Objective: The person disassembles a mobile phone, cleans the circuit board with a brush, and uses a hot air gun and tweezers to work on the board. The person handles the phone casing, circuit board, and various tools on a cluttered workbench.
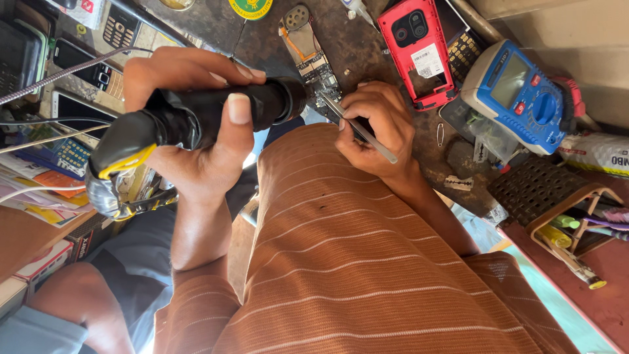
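A thick black hot-air tool, marked with a yellow strip and taped at its rear end, was held in the left hand. The fingers were wrapped over the handle and the thumb was pressed along its side. Its nozzle end was pointed toward a bare phone circuit board lying on the dark workbench.

A pair of metal tweezers was pinched in the right hand, with the tips laid at the lower end of the board; whether the tips were closed could not be told.

1 red phone shell was seen just right of the board, and 1 blue multimeter further right.
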